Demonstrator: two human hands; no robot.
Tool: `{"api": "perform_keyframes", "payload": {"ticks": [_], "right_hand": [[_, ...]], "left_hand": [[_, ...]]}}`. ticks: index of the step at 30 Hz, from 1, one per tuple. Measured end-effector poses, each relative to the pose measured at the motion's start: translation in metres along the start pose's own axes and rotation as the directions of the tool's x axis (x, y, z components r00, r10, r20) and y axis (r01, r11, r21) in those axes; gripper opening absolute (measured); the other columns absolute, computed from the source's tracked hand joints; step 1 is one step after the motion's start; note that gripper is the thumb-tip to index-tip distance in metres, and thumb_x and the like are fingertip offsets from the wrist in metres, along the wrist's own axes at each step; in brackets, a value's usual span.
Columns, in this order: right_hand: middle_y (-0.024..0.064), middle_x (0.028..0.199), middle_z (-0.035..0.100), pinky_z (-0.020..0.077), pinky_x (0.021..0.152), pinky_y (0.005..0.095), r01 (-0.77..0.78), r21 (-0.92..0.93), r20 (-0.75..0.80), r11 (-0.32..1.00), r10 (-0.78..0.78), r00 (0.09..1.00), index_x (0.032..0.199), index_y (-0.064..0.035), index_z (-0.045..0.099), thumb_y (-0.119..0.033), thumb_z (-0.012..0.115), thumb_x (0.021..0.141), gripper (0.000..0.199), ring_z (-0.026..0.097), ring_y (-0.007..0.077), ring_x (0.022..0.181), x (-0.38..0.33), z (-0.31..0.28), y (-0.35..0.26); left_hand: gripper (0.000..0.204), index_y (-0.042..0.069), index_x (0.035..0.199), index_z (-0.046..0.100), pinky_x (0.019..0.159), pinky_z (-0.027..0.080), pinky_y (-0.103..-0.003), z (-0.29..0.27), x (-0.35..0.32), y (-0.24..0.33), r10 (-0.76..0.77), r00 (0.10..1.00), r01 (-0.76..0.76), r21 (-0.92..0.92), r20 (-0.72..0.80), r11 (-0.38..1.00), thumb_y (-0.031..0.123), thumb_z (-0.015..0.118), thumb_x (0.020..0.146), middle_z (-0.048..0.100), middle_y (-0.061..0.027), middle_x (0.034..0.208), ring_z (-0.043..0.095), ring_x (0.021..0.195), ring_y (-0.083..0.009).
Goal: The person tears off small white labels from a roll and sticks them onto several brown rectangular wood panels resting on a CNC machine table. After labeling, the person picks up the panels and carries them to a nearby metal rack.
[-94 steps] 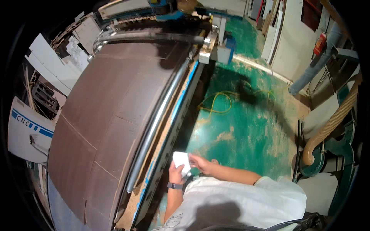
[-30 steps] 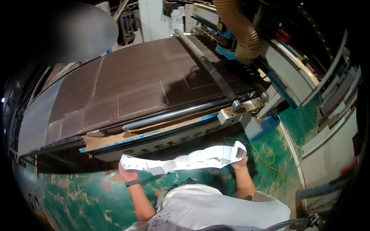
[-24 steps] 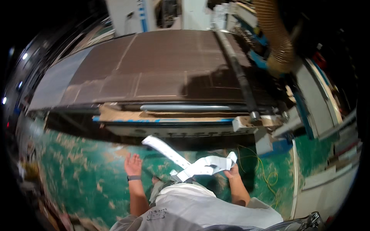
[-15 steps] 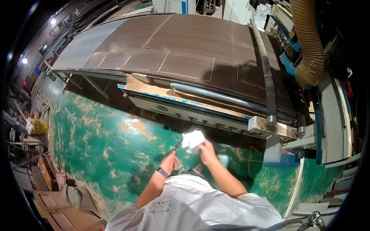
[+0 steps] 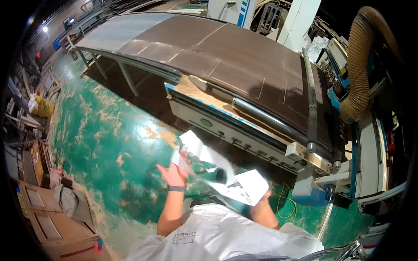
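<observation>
A long, white, paper-like strip (image 5: 251, 182) is stretched out and curling between my two hands, partly smeared by motion. My left hand (image 5: 175, 173), with a dark band on its wrist, grips the strip near its far left end, the thumb side sticking out to the left. At the other end, my right hand (image 5: 264, 196) holds the broader, folded part of the strip, which hides most of its fingers. Dark marks show on parts of the strip. It hangs in the air in front of my white shirt, above the green floor.
A long machine bed (image 5: 191, 48) with brown panels lies ahead, sawdust and a metal roller (image 5: 265, 115) along its near side. A ribbed hose (image 5: 359, 69) hangs at the right. Wooden panels (image 5: 52, 226) stand at lower left; a yellow cord (image 5: 285, 206) lies on the sawdust-strewn floor.
The compact white bundle has been pulled out into a long strip. My left hand has moved left and up and now grips one end; my right hand has moved right and lower. The view has shifted.
</observation>
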State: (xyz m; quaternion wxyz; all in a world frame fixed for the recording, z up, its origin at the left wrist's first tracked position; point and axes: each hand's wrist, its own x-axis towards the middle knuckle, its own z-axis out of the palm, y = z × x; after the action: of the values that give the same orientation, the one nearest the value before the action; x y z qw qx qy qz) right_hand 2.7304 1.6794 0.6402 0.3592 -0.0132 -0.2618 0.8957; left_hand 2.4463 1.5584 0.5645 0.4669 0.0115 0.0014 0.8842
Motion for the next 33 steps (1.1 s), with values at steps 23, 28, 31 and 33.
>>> {"api": "perform_keyframes", "payload": {"ticks": [23, 28, 31, 33], "right_hand": [[0.0092, 0.098, 0.061, 0.0443, 0.084, 0.0297, -0.668, -0.571, -0.549, 0.477, 0.383, 0.743, 0.110, -0.0015, 0.054, -0.017, 0.055, 0.088, 0.027, 0.058, 0.0187, 0.093, 0.104, 0.010, 0.249], [0.0094, 0.120, 0.052, 0.0373, 0.095, 0.0318, -0.672, -0.588, -0.279, 0.450, 0.667, 0.691, 0.142, -0.0083, 0.026, -0.025, 0.060, 0.088, 0.065, 0.048, 0.0187, 0.112, 0.193, 0.079, 0.340], [0.0122, 0.117, 0.053, 0.0400, 0.092, 0.0328, -0.742, -0.586, -0.297, 0.326, 0.765, 0.571, 0.143, -0.0080, 0.025, -0.025, 0.069, 0.082, 0.077, 0.049, 0.0203, 0.110, 0.237, 0.040, 0.399], [0.0140, 0.108, 0.058, 0.0427, 0.087, 0.0341, -0.779, -0.608, -0.296, 0.155, 0.866, 0.403, 0.140, -0.0070, 0.033, -0.027, 0.070, 0.080, 0.073, 0.053, 0.0206, 0.104, 0.269, 0.037, 0.411]], "left_hand": [[0.046, 0.000, 0.121, 0.049, 0.075, 0.048, -0.031, 0.142, 0.025, 0.351, -0.123, 0.992, -0.043, 0.958, 0.009, -0.282, 0.025, 0.058, 0.083, 0.059, -0.0130, 0.110, 0.058, 0.091, -0.0218], [0.055, 0.000, 0.123, 0.048, 0.083, 0.047, -0.041, -0.023, 0.022, 0.280, -0.235, 0.854, 0.208, 0.718, -0.464, -0.665, 0.024, 0.058, 0.075, 0.061, -0.0279, 0.105, 0.061, 0.097, -0.0367], [0.056, 0.006, 0.126, 0.049, 0.083, 0.047, -0.044, -0.030, 0.003, 0.263, 0.080, 0.745, 0.620, 0.642, -0.662, -0.452, 0.027, 0.054, 0.074, 0.062, -0.0255, 0.103, 0.060, 0.098, -0.0408], [0.052, 0.007, 0.120, 0.053, 0.084, 0.046, -0.045, -0.055, -0.011, 0.265, 0.160, 0.777, 0.609, 0.663, -0.608, -0.436, 0.027, 0.055, 0.073, 0.063, -0.0256, 0.102, 0.059, 0.098, -0.0424]]}}
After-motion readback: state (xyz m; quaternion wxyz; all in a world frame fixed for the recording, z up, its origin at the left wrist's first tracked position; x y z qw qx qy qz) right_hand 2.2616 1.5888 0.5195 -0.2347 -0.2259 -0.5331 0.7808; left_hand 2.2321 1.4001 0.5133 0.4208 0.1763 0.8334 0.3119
